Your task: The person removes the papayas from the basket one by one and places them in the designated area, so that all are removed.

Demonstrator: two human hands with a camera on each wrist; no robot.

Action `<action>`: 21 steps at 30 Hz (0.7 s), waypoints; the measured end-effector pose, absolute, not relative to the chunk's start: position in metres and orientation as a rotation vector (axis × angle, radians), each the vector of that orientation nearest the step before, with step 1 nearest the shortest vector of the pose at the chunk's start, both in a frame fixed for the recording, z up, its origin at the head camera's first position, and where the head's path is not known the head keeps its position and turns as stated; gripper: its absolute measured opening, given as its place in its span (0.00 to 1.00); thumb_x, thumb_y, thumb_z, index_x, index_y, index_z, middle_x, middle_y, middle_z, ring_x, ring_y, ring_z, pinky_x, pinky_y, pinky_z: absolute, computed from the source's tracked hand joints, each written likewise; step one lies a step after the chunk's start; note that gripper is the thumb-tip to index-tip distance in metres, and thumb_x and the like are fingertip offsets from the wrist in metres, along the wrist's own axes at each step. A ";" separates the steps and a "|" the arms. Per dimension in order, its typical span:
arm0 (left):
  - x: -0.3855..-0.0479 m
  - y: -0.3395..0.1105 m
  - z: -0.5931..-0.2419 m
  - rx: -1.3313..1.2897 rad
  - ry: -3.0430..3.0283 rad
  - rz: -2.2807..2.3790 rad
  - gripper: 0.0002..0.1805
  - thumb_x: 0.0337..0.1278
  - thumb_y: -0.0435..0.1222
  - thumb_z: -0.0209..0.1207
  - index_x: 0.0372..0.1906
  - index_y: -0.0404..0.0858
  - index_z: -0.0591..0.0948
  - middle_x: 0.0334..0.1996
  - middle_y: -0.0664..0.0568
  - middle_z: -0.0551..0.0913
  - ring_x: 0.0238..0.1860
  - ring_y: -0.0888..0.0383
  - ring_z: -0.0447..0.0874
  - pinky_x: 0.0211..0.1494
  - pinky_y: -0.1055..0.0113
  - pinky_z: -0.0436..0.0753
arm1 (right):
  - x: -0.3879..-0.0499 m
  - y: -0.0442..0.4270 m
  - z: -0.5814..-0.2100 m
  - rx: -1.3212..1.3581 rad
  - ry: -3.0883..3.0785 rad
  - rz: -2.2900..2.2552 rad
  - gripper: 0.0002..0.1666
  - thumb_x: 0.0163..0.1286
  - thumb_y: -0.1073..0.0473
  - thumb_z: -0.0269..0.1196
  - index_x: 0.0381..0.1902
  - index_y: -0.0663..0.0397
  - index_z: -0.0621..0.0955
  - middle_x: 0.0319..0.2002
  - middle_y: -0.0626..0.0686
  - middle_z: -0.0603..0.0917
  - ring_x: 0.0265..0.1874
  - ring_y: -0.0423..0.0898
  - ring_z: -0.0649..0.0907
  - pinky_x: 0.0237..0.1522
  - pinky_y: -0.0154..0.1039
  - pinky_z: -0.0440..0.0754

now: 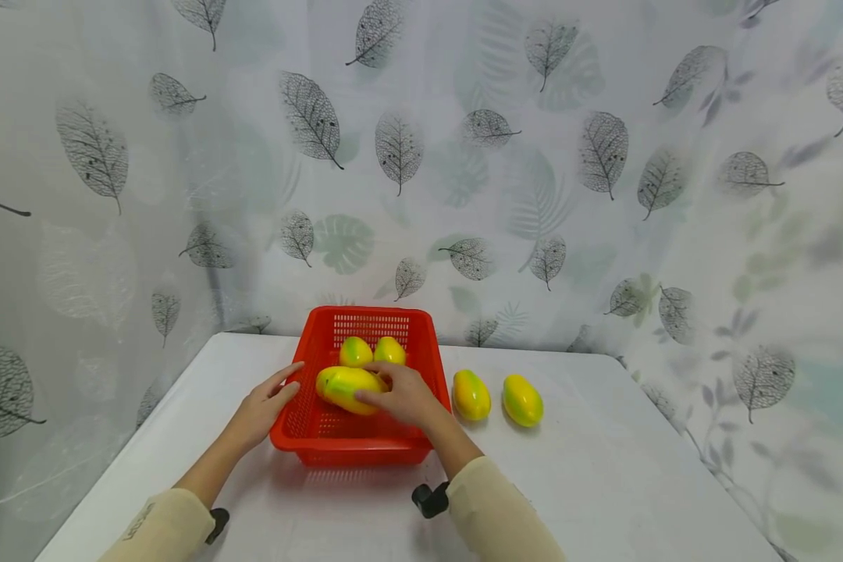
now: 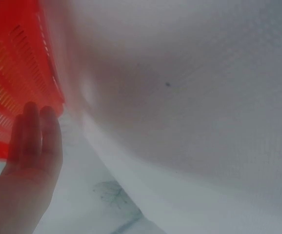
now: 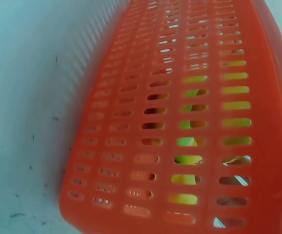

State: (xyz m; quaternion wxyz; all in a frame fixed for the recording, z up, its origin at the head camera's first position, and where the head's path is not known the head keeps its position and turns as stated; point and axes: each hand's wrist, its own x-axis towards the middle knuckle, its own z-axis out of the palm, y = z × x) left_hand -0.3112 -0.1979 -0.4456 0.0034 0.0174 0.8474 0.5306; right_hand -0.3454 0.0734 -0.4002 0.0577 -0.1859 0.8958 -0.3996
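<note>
Inside a red plastic basket, my right hand grips a yellow-green mango, thumb on the near side and fingers over its far side. Another mango shows partly behind the held one. Two mangoes, a left one and a right one, lie at the basket's back. My left hand rests at the left rim with its fingers extended; in the left wrist view, the straight fingers lie against the slotted wall. Through the slots in the right wrist view, parts of mangoes show, but my right hand is hidden.
Right of the basket, two more mangoes, one nearer and one farther right, lie on the white table. A leaf-patterned curtain hangs behind the table and along its sides.
</note>
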 end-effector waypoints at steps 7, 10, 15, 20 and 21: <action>-0.310 -0.198 -0.445 0.054 2.659 1.656 0.32 0.81 0.48 0.49 0.82 0.50 0.60 0.74 0.33 0.68 0.55 0.47 0.84 0.52 0.55 0.90 | -0.347 0.079 -0.396 -0.594 2.752 -1.234 0.36 0.67 0.36 0.69 0.69 0.37 0.78 0.59 0.50 0.83 0.57 0.49 0.81 0.59 0.48 0.85; -0.310 -0.198 -0.445 0.054 2.664 1.653 0.32 0.81 0.49 0.49 0.82 0.50 0.59 0.74 0.33 0.67 0.55 0.46 0.84 0.53 0.55 0.90 | -0.348 0.082 -0.394 -0.594 2.780 -1.239 0.36 0.67 0.35 0.69 0.69 0.38 0.78 0.59 0.51 0.83 0.56 0.50 0.81 0.58 0.48 0.86; -0.310 -0.197 -0.445 0.059 2.672 1.650 0.32 0.81 0.48 0.49 0.82 0.50 0.59 0.75 0.32 0.67 0.57 0.45 0.84 0.53 0.54 0.90 | -0.349 0.090 -0.391 -0.559 2.837 -1.246 0.37 0.66 0.34 0.69 0.70 0.37 0.77 0.60 0.51 0.83 0.55 0.50 0.81 0.56 0.48 0.86; -0.309 -0.197 -0.444 0.062 2.671 1.654 0.32 0.81 0.48 0.49 0.82 0.49 0.59 0.74 0.32 0.67 0.58 0.44 0.84 0.53 0.54 0.90 | -0.352 0.096 -0.388 -0.552 2.915 -1.272 0.36 0.67 0.36 0.69 0.70 0.39 0.78 0.61 0.50 0.83 0.53 0.50 0.81 0.56 0.49 0.86; -0.309 -0.197 -0.444 0.063 2.669 1.656 0.32 0.81 0.48 0.49 0.82 0.49 0.59 0.74 0.32 0.67 0.57 0.44 0.84 0.53 0.54 0.90 | -0.352 0.097 -0.387 -0.551 2.927 -1.279 0.36 0.67 0.37 0.69 0.70 0.38 0.78 0.61 0.50 0.83 0.53 0.50 0.81 0.56 0.49 0.86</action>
